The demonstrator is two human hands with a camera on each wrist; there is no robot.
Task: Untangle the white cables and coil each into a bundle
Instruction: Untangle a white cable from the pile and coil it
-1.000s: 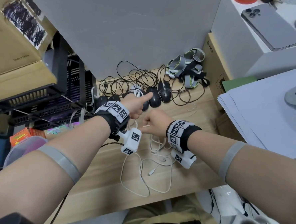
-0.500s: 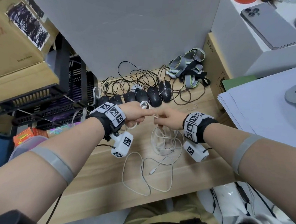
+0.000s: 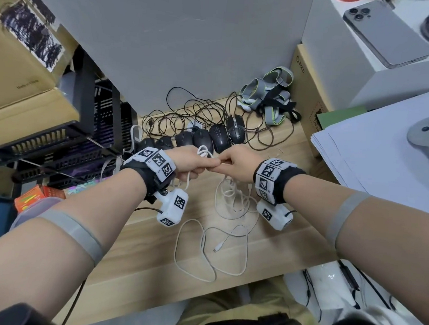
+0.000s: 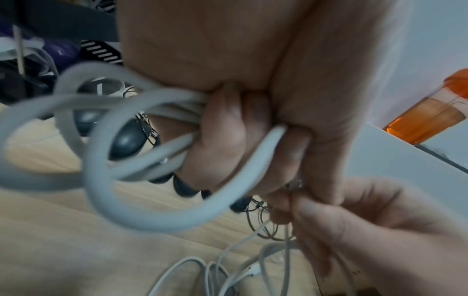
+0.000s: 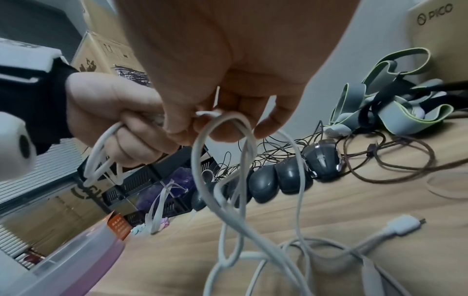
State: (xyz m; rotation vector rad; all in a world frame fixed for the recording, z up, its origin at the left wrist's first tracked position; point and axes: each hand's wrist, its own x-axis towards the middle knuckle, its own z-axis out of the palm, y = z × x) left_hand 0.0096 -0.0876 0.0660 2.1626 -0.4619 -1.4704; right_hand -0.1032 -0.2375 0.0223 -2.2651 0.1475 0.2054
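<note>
My left hand (image 3: 194, 165) is closed in a fist round a coiled bundle of white cable (image 4: 142, 160), its loops sticking out both sides of the fist. My right hand (image 3: 236, 165) meets it knuckle to knuckle and pinches a white cable (image 5: 222, 152) whose strands hang down to a loose pile (image 3: 231, 201) on the wooden table (image 3: 152, 254). More white cable (image 3: 210, 252) sprawls nearer the front edge, ending in a free plug (image 3: 217, 248). In the right wrist view that plug (image 5: 402, 224) lies flat on the wood.
A row of black mice (image 3: 204, 139) with tangled dark cords lies just behind my hands. Grey straps (image 3: 270, 98) sit at the back right beside a cardboard box (image 3: 305, 92). Black trays (image 3: 66, 140) stand left, paper sheets (image 3: 374, 157) right.
Both hands have risen and shifted right together. My left index finger, pointing out a second ago, is now folded into the fist, and a small white loop sticks up between the hands.
</note>
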